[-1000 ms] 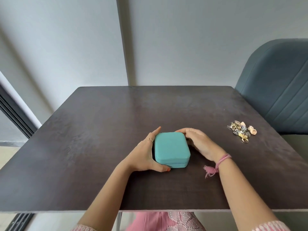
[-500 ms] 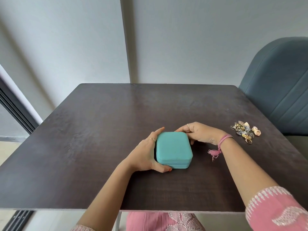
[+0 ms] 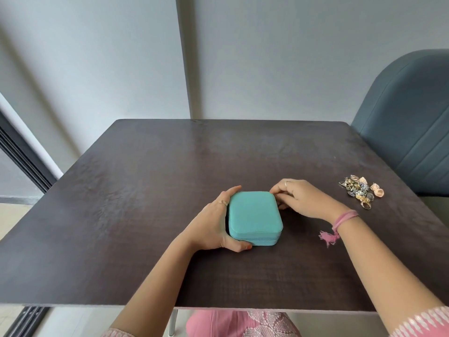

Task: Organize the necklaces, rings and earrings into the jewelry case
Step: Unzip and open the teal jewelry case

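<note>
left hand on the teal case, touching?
Touching. Head view: left hand wraps the jewelry case left side, thumb pressed on its front corner.

Jewelry case (image 3: 255, 215): one, teal, lid down, flat on the table.
Table (image 3: 170, 166): one, dark wood-grain top.
Hands: two, the left hand (image 3: 211, 227) and the right hand (image 3: 301, 198), one on each side of the case.
Finger rings being worn: two in view, one ring on the left hand (image 3: 223, 202), one ring on the right hand (image 3: 287, 183).
Wrist thread (image 3: 343, 218): one, pink, with one tassel.
Jewelry pile (image 3: 362, 192): one heap, gold, silver and rose-gold pieces; too tangled and too small for an exact piece count.
Chair (image 3: 408, 122): one, blue-grey, by the table's far right corner.
</note>
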Available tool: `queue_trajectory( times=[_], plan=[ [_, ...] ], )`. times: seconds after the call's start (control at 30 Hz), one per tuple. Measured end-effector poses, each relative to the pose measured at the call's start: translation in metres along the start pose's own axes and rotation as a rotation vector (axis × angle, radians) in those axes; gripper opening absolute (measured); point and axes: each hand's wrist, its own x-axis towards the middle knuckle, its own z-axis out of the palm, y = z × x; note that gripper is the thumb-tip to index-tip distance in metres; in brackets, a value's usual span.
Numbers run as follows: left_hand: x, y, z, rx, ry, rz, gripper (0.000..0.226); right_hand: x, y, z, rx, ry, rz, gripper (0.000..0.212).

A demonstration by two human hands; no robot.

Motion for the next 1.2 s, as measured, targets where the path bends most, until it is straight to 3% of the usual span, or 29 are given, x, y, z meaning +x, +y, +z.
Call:
queue_trajectory(
  times=[0.17,0.43,0.67,0.8,0.87,0.97,1.07,1.13,1.2],
  plan=[
    [-0.001,0.000,0.000,-0.005,0.003,-0.002,0.121,-0.040,0.002,0.009,-0.158,0.092,-0.053,0.020],
    [-0.003,0.000,0.003,-0.017,-0.016,-0.025,0.129,-0.104,-0.006,0.059,-0.156,0.312,-0.140,0.011],
    [-0.005,0.003,0.006,-0.006,-0.021,-0.044,0.136,-0.104,-0.052,0.093,-0.321,0.527,-0.194,0.010],
    [-0.013,0.003,0.007,0.010,0.014,-0.035,0.134,-0.093,-0.063,0.106,-0.289,0.520,-0.217,0.011],
    [-0.020,0.001,0.012,-0.030,0.054,-0.035,0.133,-0.093,-0.060,0.098,-0.173,0.524,-0.205,0.013],
    [-0.036,-0.005,0.020,-0.121,0.145,-0.035,0.131,-0.093,-0.048,0.076,0.200,0.637,-0.153,0.026],
    [-0.052,-0.003,0.025,-0.092,0.185,-0.079,0.128,-0.081,-0.033,0.066,0.536,0.786,0.033,0.018],
    [-0.061,0.006,0.032,0.015,0.217,-0.139,0.124,-0.069,-0.025,0.064,0.685,0.773,0.149,0.004],
    [-0.065,0.017,0.043,0.116,0.333,-0.178,0.104,-0.056,-0.024,0.065,0.761,0.680,0.200,0.022]
  ],
)
